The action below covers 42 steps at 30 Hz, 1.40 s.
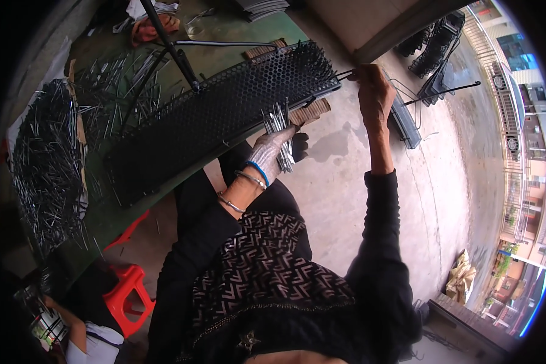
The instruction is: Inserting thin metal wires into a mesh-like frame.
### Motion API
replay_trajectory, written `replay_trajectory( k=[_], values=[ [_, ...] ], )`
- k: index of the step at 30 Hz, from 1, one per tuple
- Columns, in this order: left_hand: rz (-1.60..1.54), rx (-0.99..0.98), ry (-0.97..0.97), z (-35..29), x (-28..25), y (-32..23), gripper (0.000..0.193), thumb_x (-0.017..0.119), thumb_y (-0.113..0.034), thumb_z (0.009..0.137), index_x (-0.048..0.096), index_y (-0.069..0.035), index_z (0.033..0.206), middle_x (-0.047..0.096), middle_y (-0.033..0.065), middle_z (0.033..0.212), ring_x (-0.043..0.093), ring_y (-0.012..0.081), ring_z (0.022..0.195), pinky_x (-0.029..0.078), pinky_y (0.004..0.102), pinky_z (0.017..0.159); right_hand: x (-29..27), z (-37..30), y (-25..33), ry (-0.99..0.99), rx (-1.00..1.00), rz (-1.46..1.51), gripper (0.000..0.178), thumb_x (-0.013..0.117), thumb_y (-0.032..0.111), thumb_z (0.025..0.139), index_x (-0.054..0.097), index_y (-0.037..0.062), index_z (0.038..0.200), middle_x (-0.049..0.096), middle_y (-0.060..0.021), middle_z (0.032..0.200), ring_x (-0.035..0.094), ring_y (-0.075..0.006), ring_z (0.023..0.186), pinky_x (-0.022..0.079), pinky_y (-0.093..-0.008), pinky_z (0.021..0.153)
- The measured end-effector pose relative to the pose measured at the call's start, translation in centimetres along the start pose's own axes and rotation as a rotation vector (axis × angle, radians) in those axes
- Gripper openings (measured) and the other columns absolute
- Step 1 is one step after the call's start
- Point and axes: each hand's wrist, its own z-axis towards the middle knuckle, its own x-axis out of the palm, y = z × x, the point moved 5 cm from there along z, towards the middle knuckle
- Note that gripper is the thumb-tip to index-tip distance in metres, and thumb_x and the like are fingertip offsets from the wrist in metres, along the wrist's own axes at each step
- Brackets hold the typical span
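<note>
The tray (182,124), long, black and full of small round holes, lies slantwise on the green worktop (279,27), its right end reaching the worktop's edge. Dark pins (312,57) stand up close together at that end, while the middle shows bare holes. The hands are well apart. The left hand (268,148), in a pale glove with a blue cuff, is closed round a bundle (278,119) of silvery rods just below the tray's near edge. The right hand (373,91), bare, pinches a thin dark rod (346,73) beside the tray's right end; whether the rod's tip touches the tray, I cannot tell. Ridged cardboard (309,112) sticks out near that end. To the left lies a big heap (45,164) of rods, with loose rods (106,109) scattered between it and the tray. A red stool (129,297) stands below the worktop.
</note>
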Motion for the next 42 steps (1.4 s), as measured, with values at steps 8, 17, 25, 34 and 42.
replay_trajectory(
  k=[8, 17, 25, 34, 42],
  values=[
    [-0.031, -0.009, 0.025, -0.3, 0.0, -0.1, 0.027, 0.059, -0.022, 0.092, 0.056, -0.005, 0.113, 0.064, 0.0155, 0.102, 0.065, 0.0276, 0.091, 0.056, 0.0449, 0.075, 0.8, 0.9, -0.1, 0.095, -0.046, 0.024, 0.011, 0.055, 0.01, 0.09, 0.064, 0.0047, 0.091, 0.069, -0.0052, 0.076, 0.065, -0.0138, 0.072, 0.048, -0.027, 0.064],
    [-0.048, -0.005, -0.049, -0.5, 0.5, 0.1, 0.025, 0.058, -0.025, 0.091, 0.059, -0.008, 0.109, 0.065, 0.0112, 0.089, 0.066, 0.0226, 0.076, 0.058, 0.0399, 0.061, 2.1, 0.4, -0.8, 0.172, -0.059, 0.054, 0.01, 0.054, 0.008, 0.09, 0.064, 0.0054, 0.092, 0.069, -0.0053, 0.078, 0.067, -0.0158, 0.074, 0.05, -0.0268, 0.068],
    [-0.015, 0.042, -0.119, -0.9, 0.3, -0.1, 0.021, 0.06, -0.022, 0.091, 0.058, -0.006, 0.103, 0.063, 0.0077, 0.079, 0.062, 0.0165, 0.064, 0.055, 0.0333, 0.054, 3.4, -0.3, -2.2, 0.325, -0.178, 0.082, 0.018, 0.052, -0.004, 0.086, 0.067, 0.0022, 0.094, 0.068, -0.0086, 0.092, 0.066, -0.0176, 0.081, 0.051, -0.0273, 0.073],
    [0.057, 0.088, -0.114, -2.1, 1.7, -1.0, 0.018, 0.059, -0.022, 0.092, 0.061, -0.006, 0.099, 0.066, 0.0061, 0.074, 0.058, 0.0105, 0.055, 0.045, 0.0238, 0.043, 3.7, -0.4, -3.5, 0.174, -0.049, -0.352, 0.026, 0.056, 0.03, 0.091, 0.07, 0.0098, 0.1, 0.067, -0.0121, 0.094, 0.066, -0.028, 0.08, 0.05, -0.0343, 0.07],
    [0.216, 0.108, -0.127, -3.5, 1.9, -1.7, 0.025, 0.063, -0.027, 0.09, 0.063, -0.006, 0.103, 0.068, 0.006, 0.081, 0.062, 0.0106, 0.063, 0.046, 0.0214, 0.049, 3.8, -3.5, 1.2, 0.468, 0.317, 0.266, 0.047, 0.058, 0.045, 0.091, 0.068, -0.0009, 0.097, 0.065, -0.0141, 0.085, 0.059, -0.0143, 0.073, 0.047, -0.0285, 0.067]
  ],
)
